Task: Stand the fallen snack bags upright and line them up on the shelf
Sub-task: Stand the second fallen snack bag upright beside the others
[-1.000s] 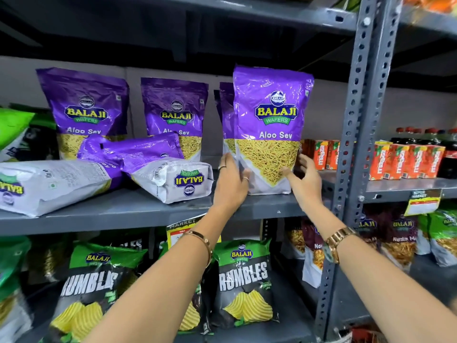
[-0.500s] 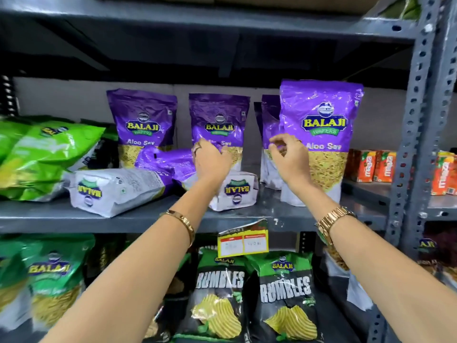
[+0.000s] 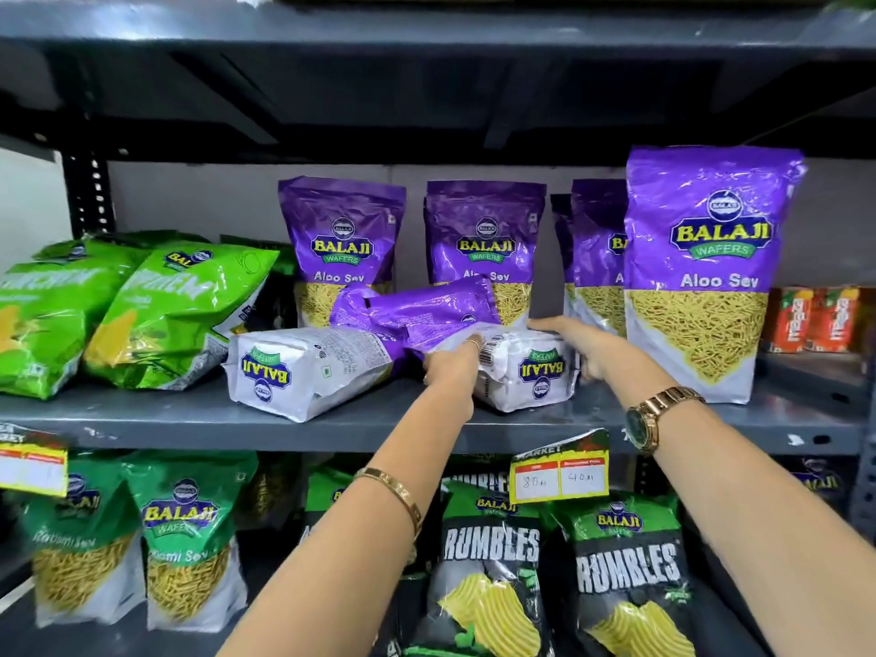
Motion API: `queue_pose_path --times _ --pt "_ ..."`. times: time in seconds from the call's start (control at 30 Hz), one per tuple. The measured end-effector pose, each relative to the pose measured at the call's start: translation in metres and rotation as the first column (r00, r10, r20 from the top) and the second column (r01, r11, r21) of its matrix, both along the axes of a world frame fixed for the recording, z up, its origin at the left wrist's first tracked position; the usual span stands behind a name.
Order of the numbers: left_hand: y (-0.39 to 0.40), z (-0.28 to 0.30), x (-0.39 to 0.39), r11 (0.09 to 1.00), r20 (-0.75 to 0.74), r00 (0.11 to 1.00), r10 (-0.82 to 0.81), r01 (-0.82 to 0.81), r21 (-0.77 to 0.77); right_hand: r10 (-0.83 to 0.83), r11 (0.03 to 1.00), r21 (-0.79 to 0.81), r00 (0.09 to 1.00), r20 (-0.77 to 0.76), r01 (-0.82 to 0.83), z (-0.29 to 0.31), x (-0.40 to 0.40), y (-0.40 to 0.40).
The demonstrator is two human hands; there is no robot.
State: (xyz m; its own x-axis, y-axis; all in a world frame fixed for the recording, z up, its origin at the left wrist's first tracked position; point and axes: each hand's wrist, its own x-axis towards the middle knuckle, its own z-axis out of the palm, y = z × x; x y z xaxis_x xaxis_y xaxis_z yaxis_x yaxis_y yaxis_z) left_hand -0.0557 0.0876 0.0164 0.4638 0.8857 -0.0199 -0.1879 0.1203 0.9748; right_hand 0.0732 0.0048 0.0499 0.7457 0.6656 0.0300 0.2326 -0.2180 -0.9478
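A: Hands?
B: Left hand [image 3: 452, 367] and right hand [image 3: 585, 346] both grip the right fallen bag [image 3: 521, 367], one per side.
A: Where's it lying?
B: Flat on shelf [image 3: 189, 419], white base forward. Second fallen bag [image 3: 308, 367] just left, touching. Front upright bag [image 3: 706, 272] stands right.
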Motion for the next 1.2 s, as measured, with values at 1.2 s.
queue_pose_path --times 1.2 --pt "0.068 0.012 0.027 0.949 0.122 0.970 -0.209 0.171 0.266 -0.549 0.713 0.670 0.758 0.352 0.206 -0.030 0.032 0.014"
